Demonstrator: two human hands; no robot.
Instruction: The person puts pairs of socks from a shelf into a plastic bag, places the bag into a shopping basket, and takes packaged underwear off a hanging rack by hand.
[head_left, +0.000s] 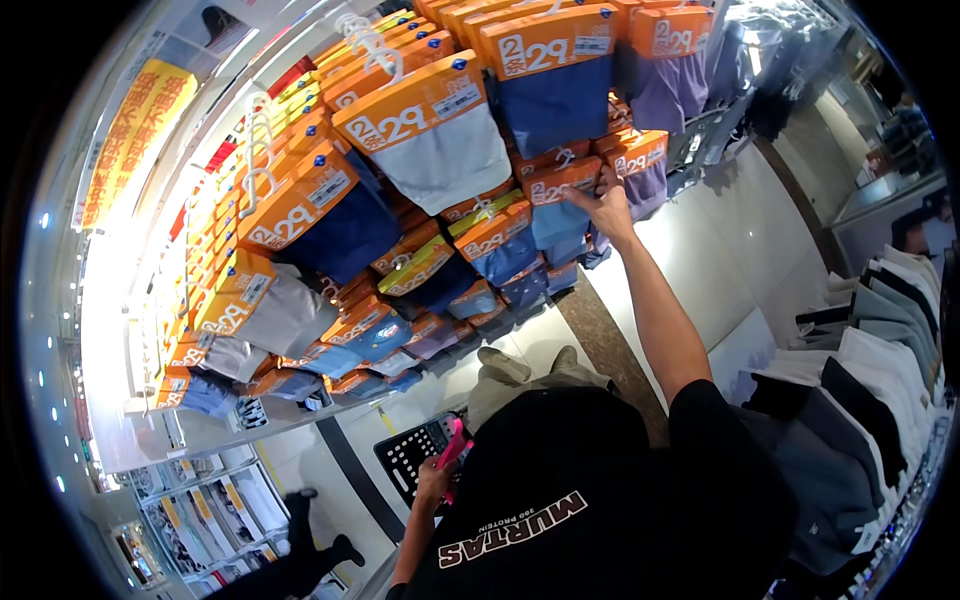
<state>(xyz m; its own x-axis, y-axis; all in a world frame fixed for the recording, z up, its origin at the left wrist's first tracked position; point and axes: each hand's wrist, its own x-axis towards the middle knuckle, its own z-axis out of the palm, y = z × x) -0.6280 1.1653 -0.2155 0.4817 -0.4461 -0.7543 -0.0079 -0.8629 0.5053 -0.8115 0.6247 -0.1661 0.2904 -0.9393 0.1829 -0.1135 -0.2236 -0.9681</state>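
Note:
My right hand (609, 204) reaches up to the rack, its thumb and fingers at the right edge of an orange-carded pack of light blue underwear (559, 217). A pack of purple underwear (646, 187) hangs just right of the fingers. Low at my left side, my left hand (436, 480) is closed around the pink handle (452, 444) of a black shopping basket (405, 457). The basket's inside is partly hidden by my black shirt.
Rows of carded underwear packs, such as a grey-white pack (442, 165), hang on white hooks ahead and left. Folded or hung shirts (847, 420) fill a rack at right. Another person's dark-clad legs (300, 547) are at lower left, near a shelf unit (217, 517).

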